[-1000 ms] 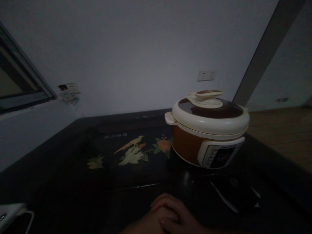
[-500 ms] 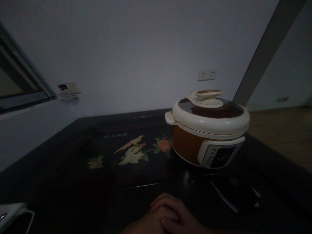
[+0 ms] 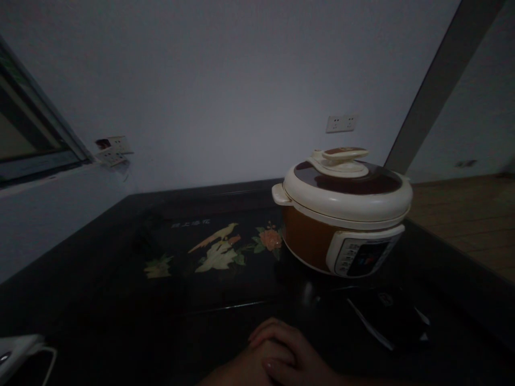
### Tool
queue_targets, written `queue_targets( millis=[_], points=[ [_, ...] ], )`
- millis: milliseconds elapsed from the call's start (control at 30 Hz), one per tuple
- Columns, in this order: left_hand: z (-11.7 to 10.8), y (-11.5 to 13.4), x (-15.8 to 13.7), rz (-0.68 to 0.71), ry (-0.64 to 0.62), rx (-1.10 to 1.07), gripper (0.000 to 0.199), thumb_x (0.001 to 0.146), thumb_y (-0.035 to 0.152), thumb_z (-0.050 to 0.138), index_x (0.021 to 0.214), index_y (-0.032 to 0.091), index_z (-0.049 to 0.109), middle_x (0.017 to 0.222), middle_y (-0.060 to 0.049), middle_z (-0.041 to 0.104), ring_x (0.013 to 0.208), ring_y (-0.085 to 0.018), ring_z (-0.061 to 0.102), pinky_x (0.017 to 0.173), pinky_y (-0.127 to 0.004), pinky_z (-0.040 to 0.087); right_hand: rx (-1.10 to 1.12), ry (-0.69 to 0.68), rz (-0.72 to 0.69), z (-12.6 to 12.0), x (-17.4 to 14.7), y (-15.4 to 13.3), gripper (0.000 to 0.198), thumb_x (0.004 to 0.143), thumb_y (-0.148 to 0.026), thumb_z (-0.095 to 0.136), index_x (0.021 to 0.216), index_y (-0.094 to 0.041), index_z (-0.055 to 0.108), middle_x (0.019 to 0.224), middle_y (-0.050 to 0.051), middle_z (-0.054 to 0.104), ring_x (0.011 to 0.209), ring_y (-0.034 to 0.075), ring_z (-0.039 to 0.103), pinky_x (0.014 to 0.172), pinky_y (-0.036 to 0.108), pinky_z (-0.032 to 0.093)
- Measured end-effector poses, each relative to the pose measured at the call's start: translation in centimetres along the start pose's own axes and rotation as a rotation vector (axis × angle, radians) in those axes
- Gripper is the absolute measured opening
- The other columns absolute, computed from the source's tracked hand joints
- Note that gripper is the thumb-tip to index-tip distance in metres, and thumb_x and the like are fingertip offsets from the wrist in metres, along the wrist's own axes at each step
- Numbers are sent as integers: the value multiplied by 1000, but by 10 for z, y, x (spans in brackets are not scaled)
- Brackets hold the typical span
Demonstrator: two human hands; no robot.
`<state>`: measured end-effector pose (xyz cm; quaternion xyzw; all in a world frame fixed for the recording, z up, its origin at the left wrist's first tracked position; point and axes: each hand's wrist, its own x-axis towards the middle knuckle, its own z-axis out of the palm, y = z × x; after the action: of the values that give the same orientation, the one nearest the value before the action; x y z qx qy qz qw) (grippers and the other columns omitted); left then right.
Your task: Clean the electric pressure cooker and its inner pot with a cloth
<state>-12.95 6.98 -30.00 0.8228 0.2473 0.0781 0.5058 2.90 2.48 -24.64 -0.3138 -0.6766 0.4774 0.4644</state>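
- Black table [image 3: 100, 305], inlaid with a bird [image 3: 217, 236], stretching back to the wall [image 3: 225, 96].
- Electric cooker [image 3: 346, 219] standing upright on it, right of centre, lid [image 3: 382, 179] on, apart from both hands.
- Black booklet-like item [image 3: 388, 313] lying just in front of the cooker, untouched.
- Right hand [image 3: 301, 351] clasped over left hand [image 3: 253, 363]; left fingers mostly hidden, impossible to tell how far curled.
- Apparently a resting step; any next move probably calling for unclasping first.
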Motion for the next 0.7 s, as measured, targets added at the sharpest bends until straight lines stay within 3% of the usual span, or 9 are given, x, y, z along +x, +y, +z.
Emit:
queue_targets(
  millis=[200, 367, 700],
  points=[
    [4, -2, 3, -25, 4, -4, 29, 81, 34, 70, 107, 23, 75, 110, -6, 72, 104, -25, 64, 89, -34, 51, -1, 3, 7, 0, 0, 1, 35, 92, -48, 61, 111, -21, 69, 110, 12, 68, 106, 24, 65, 92, 41, 49],
    [-2, 3, 1, 3, -27, -12, 32, 74, 33, 75, 103, 21, 75, 105, -5, 73, 98, -24, 65, 83, -33, 52, -8, 1, -7, -1, -1, -1, 35, 92, -47, 61, 114, -21, 68, 112, 13, 68, 107, 24, 65, 93, 41, 49],
    [2, 3, 1, 12, 7, -17, 24, 80, 29, 69, 102, 21, 72, 107, -6, 69, 106, -26, 61, 93, -37, 49, -13, -11, 23, -1, 0, -7, 39, 92, -53, 59, 113, -21, 67, 111, 12, 68, 107, 24, 64, 93, 41, 48]
  ],
)
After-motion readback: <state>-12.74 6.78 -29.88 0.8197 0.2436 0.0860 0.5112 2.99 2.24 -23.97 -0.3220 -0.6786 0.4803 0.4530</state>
